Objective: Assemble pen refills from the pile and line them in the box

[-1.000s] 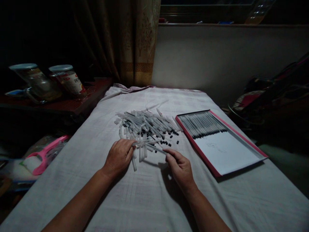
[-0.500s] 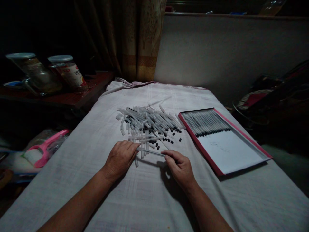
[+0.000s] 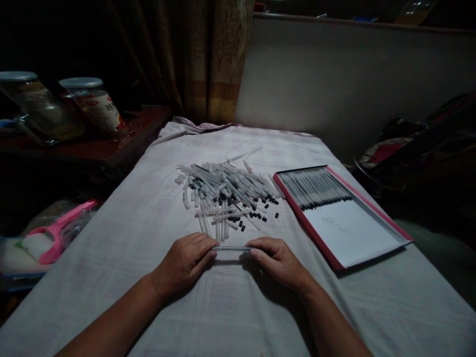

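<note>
A clear pen tube (image 3: 232,248) lies level between my two hands, just above the white cloth (image 3: 230,307). My left hand (image 3: 184,264) pinches its left end with closed fingers. My right hand (image 3: 277,260) pinches its right end the same way. Beyond my hands sits a loose pile of clear pen tubes (image 3: 223,191), with several small black caps (image 3: 256,210) scattered at its near right side. To the right lies a shallow red-edged tray (image 3: 372,243), and a row of finished pens (image 3: 316,188) fills its far end.
Two lidded jars (image 3: 92,106) stand on a dark red shelf (image 3: 85,151) at the left. A pink-handled tool (image 3: 55,230) lies lower left beside the bed. A curtain (image 3: 211,64) hangs behind, and dark bags (image 3: 420,144) sit at the right.
Both hands have drawn back from the pile toward me with the tube. The tube has turned from slanted to level between my fingertips.
</note>
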`<state>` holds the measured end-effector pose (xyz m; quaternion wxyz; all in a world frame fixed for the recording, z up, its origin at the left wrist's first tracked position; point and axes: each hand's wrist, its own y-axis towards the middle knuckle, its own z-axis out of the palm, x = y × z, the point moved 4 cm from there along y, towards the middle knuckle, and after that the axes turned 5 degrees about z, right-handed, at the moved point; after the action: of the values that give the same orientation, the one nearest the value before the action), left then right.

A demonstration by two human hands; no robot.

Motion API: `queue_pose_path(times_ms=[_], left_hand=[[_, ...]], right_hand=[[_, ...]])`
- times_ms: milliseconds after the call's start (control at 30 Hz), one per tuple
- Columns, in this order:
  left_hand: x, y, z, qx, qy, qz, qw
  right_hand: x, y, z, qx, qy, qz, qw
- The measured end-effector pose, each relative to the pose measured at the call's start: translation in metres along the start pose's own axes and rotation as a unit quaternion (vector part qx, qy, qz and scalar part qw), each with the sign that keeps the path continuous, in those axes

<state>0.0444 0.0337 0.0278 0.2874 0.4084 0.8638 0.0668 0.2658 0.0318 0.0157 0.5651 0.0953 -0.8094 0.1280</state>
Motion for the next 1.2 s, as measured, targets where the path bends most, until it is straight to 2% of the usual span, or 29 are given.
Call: queue_pose_path(times_ms=[233,367,433,500,567,600,667,700,733,800,867,1000,1200], left_hand=[[0.002,-0.002,0.007,-0.016,0.021,0.023,0.999],[0.006,0.000,0.008,-0.032,0.002,0.003,0.999],[0.012,0.001,0.006,-0.055,-0.023,-0.031,0.998],[0.020,0.002,0.002,-0.091,-0.054,-0.088,0.990],[0.032,0.001,-0.001,-0.128,-0.083,-0.158,0.975],[0.037,0.001,-0.002,-0.143,-0.095,-0.191,0.966],[0.046,0.000,-0.002,-0.164,-0.115,-0.241,0.950],[0.049,0.000,-0.001,-0.171,-0.124,-0.256,0.943],[0.052,0.001,-0.001,-0.176,-0.131,-0.263,0.939],[0.053,0.001,0.000,-0.185,-0.140,-0.265,0.936],[0.053,0.002,0.000,-0.192,-0.145,-0.263,0.934],[0.053,0.002,0.000,-0.195,-0.148,-0.266,0.932],[0.052,0.003,0.000,-0.195,-0.152,-0.254,0.935]], right_hand=[[0.006,0.003,0.001,0.004,-0.051,-0.034,0.998],[0.009,0.001,0.006,-0.014,-0.071,-0.025,0.997],[0.012,0.001,0.000,-0.025,-0.087,-0.023,0.996],[0.014,0.003,-0.024,-0.085,-0.096,-0.028,0.991],[0.012,0.006,-0.068,-0.221,-0.086,-0.026,0.971],[0.008,0.007,-0.094,-0.301,-0.082,-0.011,0.950],[-0.002,0.011,-0.144,-0.446,-0.108,0.043,0.888],[-0.008,0.015,-0.164,-0.482,-0.138,0.082,0.861],[-0.014,0.020,-0.181,-0.493,-0.176,0.132,0.842],[-0.025,0.032,-0.200,-0.468,-0.259,0.232,0.812],[-0.032,0.043,-0.206,-0.448,-0.295,0.276,0.797],[-0.041,0.057,-0.200,-0.426,-0.327,0.303,0.787],[-0.051,0.067,-0.195,-0.373,-0.375,0.315,0.788]])
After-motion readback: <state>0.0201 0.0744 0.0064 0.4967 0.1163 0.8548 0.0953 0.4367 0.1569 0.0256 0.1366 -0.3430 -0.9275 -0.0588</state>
